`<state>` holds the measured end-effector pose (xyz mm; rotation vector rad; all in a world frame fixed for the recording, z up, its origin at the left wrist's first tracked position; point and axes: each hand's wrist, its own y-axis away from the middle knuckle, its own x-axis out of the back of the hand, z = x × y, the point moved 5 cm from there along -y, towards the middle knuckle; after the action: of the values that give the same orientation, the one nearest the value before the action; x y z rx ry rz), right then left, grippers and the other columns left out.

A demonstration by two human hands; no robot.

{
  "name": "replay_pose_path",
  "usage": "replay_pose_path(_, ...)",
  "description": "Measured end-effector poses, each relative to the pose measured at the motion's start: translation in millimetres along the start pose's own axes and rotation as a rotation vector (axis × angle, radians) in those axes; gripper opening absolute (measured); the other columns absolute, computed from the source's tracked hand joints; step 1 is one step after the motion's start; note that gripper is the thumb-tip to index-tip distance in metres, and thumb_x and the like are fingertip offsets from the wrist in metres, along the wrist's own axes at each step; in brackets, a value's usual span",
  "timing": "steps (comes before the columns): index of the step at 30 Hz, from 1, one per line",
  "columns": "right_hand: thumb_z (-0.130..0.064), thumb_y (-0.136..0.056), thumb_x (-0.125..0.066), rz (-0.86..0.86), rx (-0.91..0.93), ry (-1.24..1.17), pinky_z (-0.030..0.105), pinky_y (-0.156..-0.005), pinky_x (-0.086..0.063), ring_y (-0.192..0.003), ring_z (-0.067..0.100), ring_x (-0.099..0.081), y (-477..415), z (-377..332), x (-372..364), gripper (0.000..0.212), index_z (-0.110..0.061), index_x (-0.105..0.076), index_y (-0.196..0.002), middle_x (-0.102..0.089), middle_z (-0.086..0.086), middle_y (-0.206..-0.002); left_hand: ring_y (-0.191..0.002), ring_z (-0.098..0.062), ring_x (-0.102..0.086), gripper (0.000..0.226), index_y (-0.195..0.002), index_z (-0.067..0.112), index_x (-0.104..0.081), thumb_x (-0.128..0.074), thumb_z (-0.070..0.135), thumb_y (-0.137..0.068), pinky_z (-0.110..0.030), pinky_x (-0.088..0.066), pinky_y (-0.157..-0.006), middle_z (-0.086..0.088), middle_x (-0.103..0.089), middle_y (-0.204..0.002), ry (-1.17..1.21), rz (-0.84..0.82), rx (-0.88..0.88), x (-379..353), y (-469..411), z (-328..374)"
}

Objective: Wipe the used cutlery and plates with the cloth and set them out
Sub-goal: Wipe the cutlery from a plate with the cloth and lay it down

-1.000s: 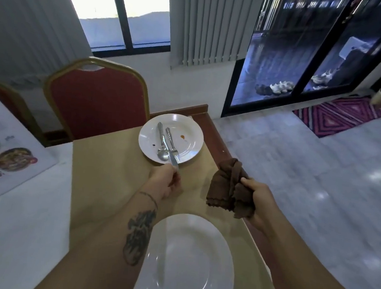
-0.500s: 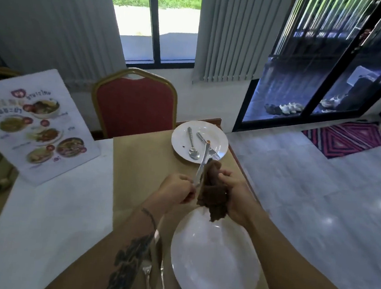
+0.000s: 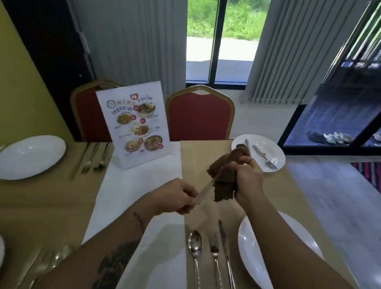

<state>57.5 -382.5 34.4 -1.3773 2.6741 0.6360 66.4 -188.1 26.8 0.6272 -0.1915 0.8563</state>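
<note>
Gripping the knife (image 3: 204, 191) by its handle is your left hand (image 3: 176, 196); your right hand (image 3: 248, 178) squeezes the brown cloth (image 3: 225, 167) around the blade, above the bench (image 3: 134, 183).

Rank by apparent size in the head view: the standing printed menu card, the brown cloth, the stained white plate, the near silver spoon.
1. Standing printed menu card
2. Brown cloth and stained white plate: too alike to separate, and the cloth is nearer the camera.
3. Near silver spoon
</note>
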Motion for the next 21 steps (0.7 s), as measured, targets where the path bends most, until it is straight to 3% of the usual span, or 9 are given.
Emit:
replay_pose_path(4,0.002,-0.099,-0.048,-0.199,-0.141,-0.209,0.052,-0.098,-0.053,-0.103,0.033,-0.064,9,3,-43,0.033,-0.013,-0.056,-0.128,-0.064,0.021,-0.125,-0.065,-0.016,-0.057,0.017,-0.091,0.004,-0.068,-0.053,0.000,-0.096,-0.028,-0.053,-0.066,-0.008,-0.061,-0.074,0.239,-0.056,0.011,18,24,-26)
replay_pose_path(9,-0.003,-0.102,-0.041,-0.465,-0.272,-0.294,0.044,-0.074,-0.057,-0.088,0.030,-0.069,39,27,-79,0.034,-0.019,-0.062,-0.124,-0.072,0.018,-0.108,-0.065,-0.017,-0.056,0.012,-0.097,0.002,-0.063,-0.051,0.001,-0.098,-0.023,-0.053,-0.059,-0.009,-0.061,-0.075,0.840,-0.072,0.096,10,32,-44)
replay_pose_path(12,0.001,-0.098,-0.046,-0.414,-0.226,-0.133,0.038,-0.064,-0.056,-0.084,0.029,-0.068,43,31,-82,0.030,-0.014,-0.057,-0.122,-0.070,0.017,-0.109,-0.074,-0.021,-0.065,0.011,-0.096,0.002,-0.063,-0.059,0.013,-0.098,-0.028,-0.058,-0.068,-0.013,-0.071,-0.082,0.766,0.015,0.192,11,34,-54)
replay_pose_path(14,0.004,-0.095,-0.049,-0.401,-0.178,-0.012,0.040,-0.066,-0.057,-0.094,0.033,-0.066,43,25,-79,0.029,-0.014,-0.057,-0.117,-0.069,0.018,-0.119,-0.080,-0.024,-0.067,0.016,-0.102,0.003,-0.062,-0.058,0.018,-0.099,-0.030,-0.058,-0.069,-0.015,-0.072,-0.094,0.687,0.185,0.199,31,32,-55)
replay_pose_path(17,0.007,-0.091,-0.051,-0.418,-0.102,0.145,0.041,-0.062,-0.059,-0.099,0.036,-0.066,48,11,-76,0.025,-0.013,-0.059,-0.104,-0.068,0.018,-0.119,-0.081,-0.022,-0.063,0.012,-0.104,0.006,-0.063,-0.056,0.014,-0.098,-0.030,-0.053,-0.069,-0.013,-0.069,-0.097,0.672,0.457,0.085,75,28,-34)
replay_pose_path(21,0.010,-0.092,-0.049,-0.434,0.015,0.291,0.040,-0.059,-0.060,-0.091,0.038,-0.068,60,0,-78,0.021,-0.010,-0.057,-0.095,-0.069,0.018,-0.106,-0.085,-0.020,-0.065,0.019,-0.112,0.011,-0.065,-0.060,0.018,-0.095,-0.029,-0.054,-0.070,-0.008,-0.068,-0.100,0.493,0.504,-0.102,104,14,18)
